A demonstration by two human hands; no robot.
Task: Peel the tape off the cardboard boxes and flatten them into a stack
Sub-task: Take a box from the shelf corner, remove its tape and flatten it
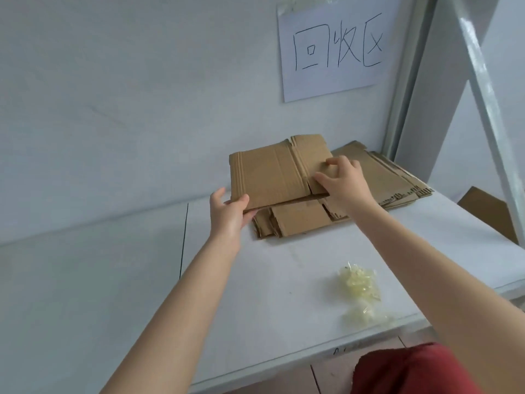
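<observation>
flattened box (272,174) above stack (301,217), tape wads (358,284) nearer

Two hands are counted: left hand (227,214), right hand (346,180). One flattened cardboard box (272,174) is recorded between them. One stack of flattened boxes (397,180) is noted; its sheet number cannot be told. Two tape clumps are counted: far clump (358,283), near clump (366,315). One paper sign (335,49) is logged.

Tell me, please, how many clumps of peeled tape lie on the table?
2: a yellowish clump right of centre on the table, and a paler clump just nearer the front edge. More could be hidden under the cardboard.
</observation>
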